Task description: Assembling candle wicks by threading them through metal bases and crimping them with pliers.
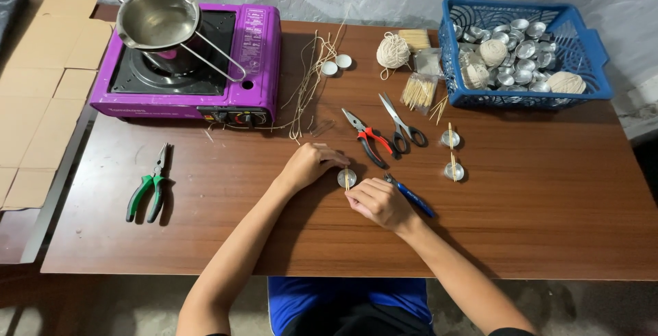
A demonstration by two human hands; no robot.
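Observation:
A small round metal cup [345, 178] sits on the brown table [205, 233] with a thin wooden stick [347, 180] laid across it. My left hand [308, 163] rests just left of the cup, its fingertips touching the rim. My right hand [378, 202] is below and right of the cup, fingers pinched on the lower end of the stick. Two more cups with sticks across them, one [450, 138] above the other [454, 170], stand to the right.
A purple portable stove [257, 62] with a steel pot [159, 19] is at the back left. Green pliers [149, 189], red pliers [369, 139], scissors [401, 122], a blue-handled tool [413, 197], a string ball [393, 51], loose wicks [312, 82] and a blue basket [589, 41] of cups are around.

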